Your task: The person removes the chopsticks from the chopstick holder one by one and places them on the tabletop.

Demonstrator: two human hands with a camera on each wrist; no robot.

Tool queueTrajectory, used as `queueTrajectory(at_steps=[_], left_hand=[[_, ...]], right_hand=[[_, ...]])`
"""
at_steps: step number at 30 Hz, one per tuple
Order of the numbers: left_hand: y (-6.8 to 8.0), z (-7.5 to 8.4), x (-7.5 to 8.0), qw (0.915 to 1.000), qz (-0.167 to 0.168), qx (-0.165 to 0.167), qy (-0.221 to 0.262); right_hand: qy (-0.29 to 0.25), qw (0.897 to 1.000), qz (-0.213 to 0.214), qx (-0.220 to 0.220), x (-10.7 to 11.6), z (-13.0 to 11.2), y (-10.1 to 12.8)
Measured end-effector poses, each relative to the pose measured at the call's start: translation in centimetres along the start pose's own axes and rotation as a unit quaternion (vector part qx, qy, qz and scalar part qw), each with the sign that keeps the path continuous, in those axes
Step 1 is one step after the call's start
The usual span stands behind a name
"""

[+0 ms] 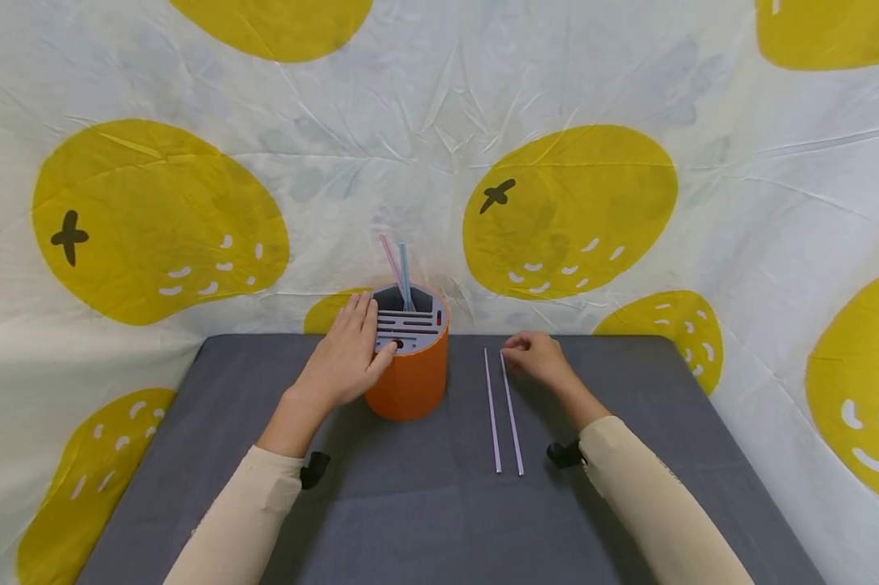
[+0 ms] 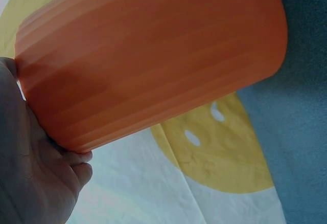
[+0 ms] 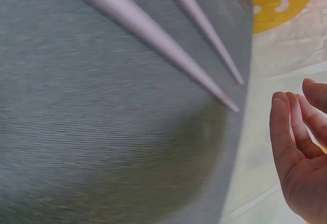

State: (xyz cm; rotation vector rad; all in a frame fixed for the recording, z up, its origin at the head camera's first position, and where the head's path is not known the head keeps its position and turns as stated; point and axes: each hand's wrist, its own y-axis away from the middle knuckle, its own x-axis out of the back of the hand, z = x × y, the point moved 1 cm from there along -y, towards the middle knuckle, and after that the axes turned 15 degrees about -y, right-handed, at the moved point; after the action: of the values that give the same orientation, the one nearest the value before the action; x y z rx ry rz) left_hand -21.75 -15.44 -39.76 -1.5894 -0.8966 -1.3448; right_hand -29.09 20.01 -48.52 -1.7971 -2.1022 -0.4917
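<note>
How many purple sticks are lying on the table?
2 on the table: the left stick, nearer the pot, and the right stick, its far end close to the right hand.

Matt, ribbed plastic-looking orange holder [image 1: 408, 392], smooth lilac sticks [image 3: 153, 34] — dull woven tablecloth [image 1: 410, 520].

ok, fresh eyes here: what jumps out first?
Probably the round orange holder with a grey slotted top, mid-frame in the head view, left hand on its rim. Behind it, big yellow fruit prints dot the white cloth backdrop. Two slim pale-lilac sticks lie right of the holder on the dark grey tabletop, the right hand near their far ends.
</note>
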Motion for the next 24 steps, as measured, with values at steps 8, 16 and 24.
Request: queueTrajectory(at_steps=[8, 16, 24], left_hand=[[0.1, 0.0, 0.1, 1.0000, -0.005, 0.000, 0.003], [0.0, 0.1, 0.2, 1.0000, -0.003, -0.003, 0.002], [0.0, 0.1, 0.4, 0.9999, -0.015, -0.002, 0.004]], right_hand=[[-0.019, 0.997, -0.010, 0.071, 0.2, -4.2, -0.9], [-0.051, 0.995, -0.031, 0.078, -0.7, -8.7, -2.0], [-0.078, 0.986, -0.018, 0.143, -2.3, -11.9, -3.4]])
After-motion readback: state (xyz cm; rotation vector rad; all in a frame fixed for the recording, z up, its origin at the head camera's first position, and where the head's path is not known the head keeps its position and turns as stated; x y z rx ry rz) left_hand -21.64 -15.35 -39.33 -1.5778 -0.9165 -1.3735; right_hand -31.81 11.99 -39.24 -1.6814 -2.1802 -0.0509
